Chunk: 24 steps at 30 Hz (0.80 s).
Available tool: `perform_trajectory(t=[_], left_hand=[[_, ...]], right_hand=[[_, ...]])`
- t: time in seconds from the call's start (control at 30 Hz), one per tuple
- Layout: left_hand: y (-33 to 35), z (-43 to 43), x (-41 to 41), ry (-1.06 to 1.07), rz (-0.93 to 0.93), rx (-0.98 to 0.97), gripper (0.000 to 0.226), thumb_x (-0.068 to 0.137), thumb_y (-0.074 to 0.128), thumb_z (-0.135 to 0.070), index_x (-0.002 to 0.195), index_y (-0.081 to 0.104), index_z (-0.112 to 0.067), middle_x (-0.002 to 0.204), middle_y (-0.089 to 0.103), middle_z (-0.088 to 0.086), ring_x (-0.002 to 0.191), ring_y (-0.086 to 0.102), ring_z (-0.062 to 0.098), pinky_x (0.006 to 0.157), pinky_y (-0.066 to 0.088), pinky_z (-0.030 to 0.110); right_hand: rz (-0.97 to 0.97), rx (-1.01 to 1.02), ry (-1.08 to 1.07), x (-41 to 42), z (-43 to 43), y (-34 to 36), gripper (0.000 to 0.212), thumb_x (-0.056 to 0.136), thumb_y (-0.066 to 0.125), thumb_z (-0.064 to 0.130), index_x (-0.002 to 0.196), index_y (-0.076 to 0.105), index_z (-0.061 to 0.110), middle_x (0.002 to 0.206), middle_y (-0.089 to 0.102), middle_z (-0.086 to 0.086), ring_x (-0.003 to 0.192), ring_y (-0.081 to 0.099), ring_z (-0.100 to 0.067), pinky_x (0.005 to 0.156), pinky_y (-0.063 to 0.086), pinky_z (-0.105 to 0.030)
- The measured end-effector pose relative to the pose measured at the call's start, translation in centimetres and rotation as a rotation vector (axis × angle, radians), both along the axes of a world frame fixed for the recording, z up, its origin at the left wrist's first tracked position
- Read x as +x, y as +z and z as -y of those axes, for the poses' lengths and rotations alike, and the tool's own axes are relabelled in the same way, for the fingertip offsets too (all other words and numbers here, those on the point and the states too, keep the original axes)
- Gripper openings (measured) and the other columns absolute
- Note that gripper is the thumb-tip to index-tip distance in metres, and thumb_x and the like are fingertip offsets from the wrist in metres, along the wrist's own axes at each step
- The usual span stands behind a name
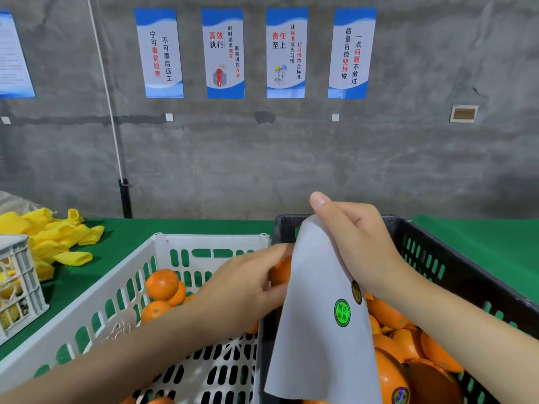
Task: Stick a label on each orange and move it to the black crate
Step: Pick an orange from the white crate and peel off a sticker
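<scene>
One orange up, label to peel

My left hand [245, 287] grips an orange [281, 271] where the white crate [210, 239] meets the black crate [455, 275]. My right hand [358, 243] pinches the label sheet [318, 345] by its top, and it hangs lengthwise, pointing down. Next, I judge: peel the green label [341, 312] and press it on.

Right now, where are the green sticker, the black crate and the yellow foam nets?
green sticker [341, 312]: head view, its middle.
black crate [466, 266]: head view, its right wall.
yellow foam nets [58, 237]: head view, middle of the pile.
</scene>
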State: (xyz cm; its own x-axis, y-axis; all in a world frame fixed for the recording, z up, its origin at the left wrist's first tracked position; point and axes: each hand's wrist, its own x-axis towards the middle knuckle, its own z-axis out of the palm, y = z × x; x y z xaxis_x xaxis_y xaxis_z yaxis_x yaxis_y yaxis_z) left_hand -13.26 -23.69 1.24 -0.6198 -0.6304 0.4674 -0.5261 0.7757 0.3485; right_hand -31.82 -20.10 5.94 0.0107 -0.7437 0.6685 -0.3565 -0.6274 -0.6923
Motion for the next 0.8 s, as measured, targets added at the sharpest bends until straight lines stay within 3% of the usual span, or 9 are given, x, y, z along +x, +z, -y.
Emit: perform_trajectory(t=[0.13, 0.17, 0.23, 0.3, 0.37, 0.43, 0.53, 0.63, 0.8], left_hand=[[-0.8, -0.3, -0.8, -0.106, 0.106, 0.035, 0.075, 0.076, 0.033, -0.061, 0.122, 0.062, -0.009, 0.115, 0.066, 0.013, 0.102, 0.051, 0.019, 0.088, 0.041, 0.039], [-0.8, -0.2, -0.7, -0.099, 0.129, 0.004, 0.075, 0.078, 0.032, -0.06, 0.119, 0.064, -0.006, 0.114, 0.065, 0.016, 0.101, 0.05, 0.021, 0.087, 0.041, 0.037], [-0.6, 0.5, -0.4, -0.079, 0.173, -0.105, 0.062, 0.082, 0.033, -0.057, 0.111, 0.066, -0.014, 0.107, 0.067, 0.006, 0.093, 0.05, 0.012, 0.081, 0.04, 0.025], [-0.4, 2.0, 0.5, -0.013, 0.126, -0.149, 0.034, 0.087, 0.037, -0.056, 0.098, 0.063, -0.036, 0.093, 0.063, -0.019, 0.088, 0.047, -0.004, 0.074, 0.035, 0.012], [-0.6, 4.4, 2.1, 0.111, 0.053, -0.169, 0.02, 0.095, 0.047, -0.047, 0.096, 0.065, -0.038, 0.09, 0.061, -0.027, 0.086, 0.049, -0.007, 0.074, 0.036, 0.011], [-1.5, 7.4, 4.5, 0.267, 0.116, -0.172, 0.019, 0.1, 0.051, -0.035, 0.1, 0.069, -0.03, 0.101, 0.069, -0.018, 0.092, 0.057, 0.003, 0.079, 0.046, 0.026], [-4.0, 11.2, 8.5, 0.549, 0.426, -0.043, 0.029, 0.099, 0.05, -0.034, 0.123, 0.063, -0.025, 0.122, 0.065, 0.002, 0.111, 0.058, 0.021, 0.093, 0.049, 0.036], [-6.7, 13.3, 12.1, 0.695, 0.686, 0.117, 0.048, 0.096, 0.053, -0.037, 0.142, 0.046, -0.022, 0.137, 0.052, 0.008, 0.124, 0.049, 0.029, 0.104, 0.043, 0.042], [-8.5, 14.7, 14.2, 0.743, 0.829, 0.116, 0.069, 0.094, 0.057, -0.032, 0.154, 0.023, -0.027, 0.157, 0.029, 0.009, 0.14, 0.029, 0.034, 0.114, 0.028, 0.045]], right_hand=[[0.018, 0.034, 0.001, -0.1, 0.0, -0.1, 0.076, 0.084, 0.05, 0.062, 0.058, 0.027, -0.005, 0.057, 0.027, -0.028, 0.049, 0.031, -0.021, 0.048, 0.025, -0.026], [0.015, 0.04, -0.003, -0.1, 0.0, -0.1, 0.076, 0.086, 0.051, 0.061, 0.058, 0.028, -0.005, 0.057, 0.028, -0.027, 0.049, 0.031, -0.021, 0.047, 0.026, -0.026], [0.004, 0.053, -0.011, -0.1, 0.1, -0.2, 0.074, 0.089, 0.05, 0.057, 0.058, 0.03, -0.007, 0.059, 0.03, -0.031, 0.05, 0.032, -0.023, 0.049, 0.026, -0.029], [-0.003, 0.061, -0.014, 0.0, 0.1, -0.3, 0.075, 0.089, 0.049, 0.057, 0.058, 0.031, -0.009, 0.06, 0.031, -0.033, 0.051, 0.031, -0.028, 0.051, 0.025, -0.03], [-0.009, 0.076, -0.008, -0.1, 0.2, -0.5, 0.079, 0.087, 0.048, 0.062, 0.06, 0.034, -0.011, 0.061, 0.034, -0.035, 0.051, 0.033, -0.036, 0.053, 0.028, -0.03], [-0.016, 0.098, -0.014, -0.2, 0.3, -0.6, 0.084, 0.082, 0.047, 0.068, 0.061, 0.036, -0.012, 0.063, 0.036, -0.037, 0.052, 0.036, -0.041, 0.054, 0.03, -0.032], [-0.018, 0.109, -0.029, -0.2, 0.4, -0.8, 0.082, 0.082, 0.048, 0.069, 0.06, 0.034, -0.009, 0.061, 0.035, -0.035, 0.05, 0.034, -0.035, 0.055, 0.031, -0.033], [-0.04, 0.123, -0.03, -0.3, 0.5, -1.0, 0.084, 0.083, 0.047, 0.071, 0.061, 0.035, -0.009, 0.062, 0.037, -0.036, 0.051, 0.037, -0.041, 0.056, 0.032, -0.035], [-0.076, 0.155, -0.052, -0.3, 0.8, -1.0, 0.082, 0.085, 0.044, 0.07, 0.064, 0.039, -0.01, 0.062, 0.043, -0.031, 0.052, 0.044, -0.037, 0.057, 0.036, -0.034]])
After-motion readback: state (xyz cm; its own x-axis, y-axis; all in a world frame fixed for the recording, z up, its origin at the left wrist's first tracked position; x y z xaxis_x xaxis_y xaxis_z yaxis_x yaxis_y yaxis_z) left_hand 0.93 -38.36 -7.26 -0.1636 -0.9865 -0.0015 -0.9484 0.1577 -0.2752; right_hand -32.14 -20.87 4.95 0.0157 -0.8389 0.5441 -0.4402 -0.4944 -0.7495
